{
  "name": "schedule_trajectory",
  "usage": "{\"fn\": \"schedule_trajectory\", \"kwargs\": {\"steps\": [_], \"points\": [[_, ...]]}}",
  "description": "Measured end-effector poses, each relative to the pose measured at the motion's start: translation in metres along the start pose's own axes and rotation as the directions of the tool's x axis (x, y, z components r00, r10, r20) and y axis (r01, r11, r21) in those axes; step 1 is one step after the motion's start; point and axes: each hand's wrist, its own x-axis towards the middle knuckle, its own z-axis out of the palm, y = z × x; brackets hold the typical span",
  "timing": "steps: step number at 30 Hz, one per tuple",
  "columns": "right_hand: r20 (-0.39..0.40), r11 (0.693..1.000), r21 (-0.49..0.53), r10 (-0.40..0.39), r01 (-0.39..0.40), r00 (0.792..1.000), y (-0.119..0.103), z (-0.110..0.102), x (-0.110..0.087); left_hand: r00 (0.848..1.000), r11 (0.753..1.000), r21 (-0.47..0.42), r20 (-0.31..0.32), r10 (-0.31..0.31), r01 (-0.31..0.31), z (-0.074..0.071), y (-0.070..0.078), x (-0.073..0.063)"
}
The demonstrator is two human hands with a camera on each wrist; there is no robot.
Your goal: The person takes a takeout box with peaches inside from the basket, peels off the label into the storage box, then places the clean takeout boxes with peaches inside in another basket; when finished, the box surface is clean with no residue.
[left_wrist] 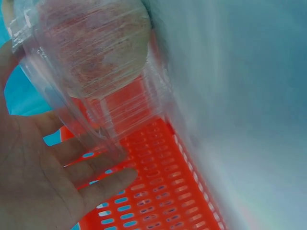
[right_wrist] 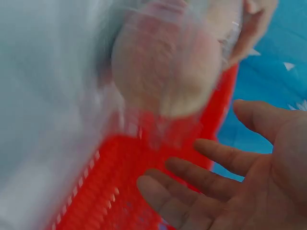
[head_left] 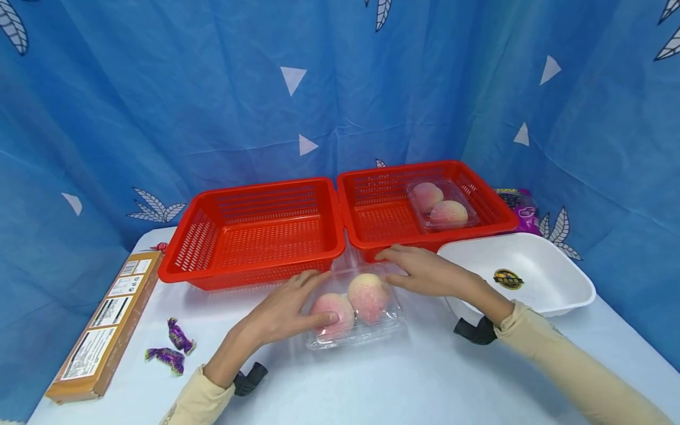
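Observation:
In the head view a clear plastic box holding two pink-and-yellow peaches is at the middle of the table's near side. My left hand grips its left side, thumb over the top. In the left wrist view that hand's fingers lie along the plastic. On the box's far right side is my right hand. Its fingers look extended and spread beside the plastic in the right wrist view, which is blurred. Whether they touch it I cannot tell.
Two red baskets stand side by side at the back; the right one holds another clear box of peaches. A white tub stands at right, a purple packet behind it. Purple-wrapped candies and a long cardboard box lie at left.

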Motion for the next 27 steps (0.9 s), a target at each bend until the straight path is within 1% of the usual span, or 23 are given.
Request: {"fn": "schedule_trajectory", "kwargs": {"steps": [3, 5, 8, 10, 11, 13, 15, 17, 18, 21, 23, 24, 25, 27], "points": [[0.062, 1.000, 0.005, 0.008, -0.009, 0.998, -0.001, 0.010, 0.013, 1.000, 1.000, 0.012, -0.005, 0.017, -0.017, -0.002, 0.002, 0.001], [0.098, 1.000, 0.018, -0.007, 0.006, 0.995, 0.001, 0.013, 0.020, 0.999, 0.999, 0.013, -0.023, 0.043, -0.042, -0.005, 0.003, 0.001], [0.132, 0.996, 0.089, -0.042, 0.031, 0.990, 0.005, 0.014, 0.025, 0.993, 0.996, 0.011, -0.076, 0.085, -0.084, -0.012, 0.005, 0.001], [0.148, 0.990, 0.140, -0.053, 0.032, 0.988, 0.008, 0.012, 0.025, 0.987, 0.995, 0.000, -0.121, 0.103, -0.104, -0.018, 0.006, 0.002], [0.165, 0.985, 0.169, -0.044, 0.016, 0.985, 0.010, 0.012, 0.023, 0.984, 0.994, -0.007, -0.143, 0.109, -0.111, -0.021, 0.007, 0.003], [0.214, 0.973, 0.224, 0.012, -0.061, 0.977, 0.012, 0.011, 0.018, 0.976, 0.992, -0.024, -0.184, 0.117, -0.124, -0.026, 0.007, 0.005], [0.270, 0.947, 0.289, 0.059, -0.140, 0.961, 0.016, 0.011, 0.011, 0.968, 0.989, -0.036, -0.217, 0.129, -0.140, -0.030, 0.007, 0.008], [0.327, 0.907, 0.365, 0.088, -0.212, 0.941, 0.019, 0.011, 0.002, 0.959, 0.986, -0.041, -0.243, 0.146, -0.161, -0.033, 0.007, 0.012], [0.349, 0.885, 0.401, 0.090, -0.235, 0.933, 0.021, 0.010, -0.003, 0.955, 0.985, -0.038, -0.254, 0.154, -0.169, -0.034, 0.007, 0.015], [0.378, 0.832, 0.488, 0.070, -0.263, 0.923, 0.024, 0.007, -0.018, 0.944, 0.984, -0.020, -0.284, 0.167, -0.180, -0.038, 0.006, 0.026], [0.372, 0.801, 0.537, 0.058, -0.265, 0.927, 0.024, 0.004, -0.030, 0.942, 0.985, -0.014, -0.293, 0.162, -0.173, -0.039, 0.004, 0.035], [0.362, 0.791, 0.553, 0.057, -0.263, 0.931, 0.025, 0.001, -0.036, 0.943, 0.987, -0.005, -0.295, 0.153, -0.162, -0.040, 0.003, 0.039], [0.349, 0.781, 0.569, 0.054, -0.257, 0.936, 0.024, -0.001, -0.042, 0.946, 0.989, -0.001, -0.292, 0.143, -0.150, -0.041, 0.002, 0.044], [0.318, 0.752, 0.614, 0.044, -0.241, 0.947, 0.024, -0.008, -0.056, 0.955, 0.994, 0.006, -0.276, 0.111, -0.113, -0.042, -0.001, 0.053]]}}
